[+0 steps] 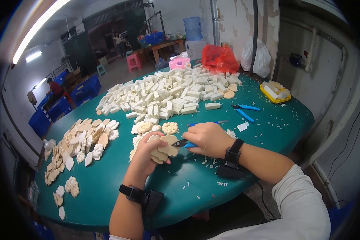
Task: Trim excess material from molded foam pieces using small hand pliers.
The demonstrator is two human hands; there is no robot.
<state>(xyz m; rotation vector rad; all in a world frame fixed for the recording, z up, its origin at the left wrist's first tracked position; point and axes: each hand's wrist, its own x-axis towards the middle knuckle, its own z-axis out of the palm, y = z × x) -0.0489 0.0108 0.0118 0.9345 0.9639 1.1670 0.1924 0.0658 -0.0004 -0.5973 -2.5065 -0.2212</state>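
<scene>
My left hand (145,154) is closed around a few flat, cream, scalloped-edged pieces (160,151), fanned out and facing up. My right hand (210,140) grips a pair of blue-handled nippers (191,144), whose dark jaws meet the right edge of the top piece. Whether the jaws are closed on that edge is too small to tell. Beyond my hands lie more cream lumpy pieces (170,128), partly covered by my left hand. A slim blue tool (208,123) lies just past my right hand. Small white offcuts (209,161) are scattered beneath my right wrist.
A large heap of white block-shaped parts (164,94) covers the far middle of the green table (180,200). More scalloped pieces (88,136) are piled at left. A second pair of blue-handled nippers (246,111), a yellow tray (268,95) and a red bag (219,59) sit at right and back.
</scene>
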